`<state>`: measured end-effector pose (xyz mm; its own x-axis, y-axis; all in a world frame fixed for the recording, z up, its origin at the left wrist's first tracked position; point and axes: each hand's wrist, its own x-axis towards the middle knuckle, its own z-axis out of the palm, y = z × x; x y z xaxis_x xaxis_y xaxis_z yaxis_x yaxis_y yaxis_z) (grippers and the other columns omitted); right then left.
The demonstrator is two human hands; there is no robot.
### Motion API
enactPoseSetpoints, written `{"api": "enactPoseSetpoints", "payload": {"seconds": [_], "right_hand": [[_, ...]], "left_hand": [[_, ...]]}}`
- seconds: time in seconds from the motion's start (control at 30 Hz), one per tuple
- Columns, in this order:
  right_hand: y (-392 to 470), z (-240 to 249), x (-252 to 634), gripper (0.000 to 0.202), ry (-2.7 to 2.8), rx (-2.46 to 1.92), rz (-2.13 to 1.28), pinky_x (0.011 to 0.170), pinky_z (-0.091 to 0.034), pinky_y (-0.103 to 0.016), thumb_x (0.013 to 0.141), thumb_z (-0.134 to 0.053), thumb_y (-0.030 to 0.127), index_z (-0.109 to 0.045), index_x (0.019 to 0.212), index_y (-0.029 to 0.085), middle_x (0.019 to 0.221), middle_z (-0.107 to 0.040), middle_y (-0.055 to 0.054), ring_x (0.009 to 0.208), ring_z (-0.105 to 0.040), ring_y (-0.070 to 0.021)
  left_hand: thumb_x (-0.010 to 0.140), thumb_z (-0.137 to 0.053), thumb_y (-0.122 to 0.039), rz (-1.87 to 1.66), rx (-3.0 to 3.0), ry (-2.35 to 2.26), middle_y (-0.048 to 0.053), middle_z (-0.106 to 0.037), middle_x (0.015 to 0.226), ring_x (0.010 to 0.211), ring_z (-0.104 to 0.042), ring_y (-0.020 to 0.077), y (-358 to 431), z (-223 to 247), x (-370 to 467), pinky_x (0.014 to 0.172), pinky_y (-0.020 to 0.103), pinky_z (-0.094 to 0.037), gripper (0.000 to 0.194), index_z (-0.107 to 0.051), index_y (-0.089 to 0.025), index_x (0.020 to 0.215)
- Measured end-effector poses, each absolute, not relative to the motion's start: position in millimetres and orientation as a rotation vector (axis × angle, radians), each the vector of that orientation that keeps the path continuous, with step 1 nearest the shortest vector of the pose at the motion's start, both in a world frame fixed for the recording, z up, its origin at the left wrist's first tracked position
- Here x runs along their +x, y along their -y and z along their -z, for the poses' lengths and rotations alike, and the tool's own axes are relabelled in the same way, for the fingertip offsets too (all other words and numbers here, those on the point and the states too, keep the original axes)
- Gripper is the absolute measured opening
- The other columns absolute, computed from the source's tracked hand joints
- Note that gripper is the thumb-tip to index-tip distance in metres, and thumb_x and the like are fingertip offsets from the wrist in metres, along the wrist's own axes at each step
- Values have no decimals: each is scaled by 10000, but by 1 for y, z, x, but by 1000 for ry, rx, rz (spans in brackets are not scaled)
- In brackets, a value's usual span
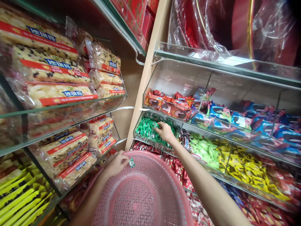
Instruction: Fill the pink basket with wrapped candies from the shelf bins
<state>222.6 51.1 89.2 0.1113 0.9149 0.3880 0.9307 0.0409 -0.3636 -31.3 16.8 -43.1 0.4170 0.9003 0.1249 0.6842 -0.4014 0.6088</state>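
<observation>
A pink perforated plastic basket (174,188) sits low in front of me, with bare holes across its bottom. My left hand (116,164) is at its left rim, fingers closed, and a small green-wrapped candy (132,162) shows at the fingertips, just inside the rim. Whether this hand also bears the basket's weight, I cannot tell. My right hand (165,131) reaches over a clear shelf bin full of green-wrapped candies (144,127). Its thumb and forefinger are pinched on a green-wrapped candy (155,125) above the pile.
Packaged sachima bars (68,92) fill the shelves at left. Red snack packs (164,102) sit in the bin above the green candies. To the right are blue packets (218,111), light green packets (204,147) and yellow packets (244,163). A glass shelf edge (225,67) runs overhead.
</observation>
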Motion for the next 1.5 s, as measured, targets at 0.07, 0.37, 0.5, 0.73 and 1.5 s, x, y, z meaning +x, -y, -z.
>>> {"api": "enactPoseSetpoints", "payload": {"seconds": [0.07, 0.37, 0.5, 0.73, 1.5], "right_hand": [[-50, -92, 229, 328, 1810, -1884, 52, 644, -374, -239, 767, -561, 288, -628, 1066, 171, 793, -644, -30, 701, -543, -146], [-44, -91, 246, 387, 2040, -2037, 116, 700, -376, -247, 747, -601, 245, -598, 1131, 203, 918, -645, -59, 843, -573, -182], [-41, -83, 242, 434, 2010, -2042, 96, 679, -364, -239, 746, -606, 245, -553, 1174, 206, 922, -641, -49, 824, -573, -169], [-32, -76, 240, 419, 1971, -1967, 165, 734, -378, -257, 782, -585, 268, -506, 1183, 175, 1033, -610, -82, 930, -568, -187], [-13, -69, 230, 232, 2062, -1994, 419, 696, -385, -263, 888, -465, 296, -576, 1083, 234, 1076, -580, -72, 895, -601, -186]], "left_hand": [[841, -458, -386, -604, 2234, -1327, 10, -574, 927, 811, -552, 129, -17, 43, -31, 711, 223, -383, 296, -702, -238, 761], [840, -455, -354, -584, 2249, -1343, 12, -580, 948, 843, -552, 139, -17, 44, -31, 705, 226, -375, 283, -690, -231, 741], [833, -479, -376, -583, 2241, -1344, 11, -580, 934, 843, -553, 139, -17, 45, -31, 729, 226, -374, 272, -689, -228, 744], [833, -474, -368, -593, 2250, -1346, 10, -574, 925, 830, -550, 133, -16, 44, -31, 711, 218, -367, 275, -680, -220, 728], [844, -463, -377, -594, 2275, -1345, 6, -564, 898, 788, -544, 123, -16, 45, -31, 686, 215, -356, 298, -660, -213, 693]]}}
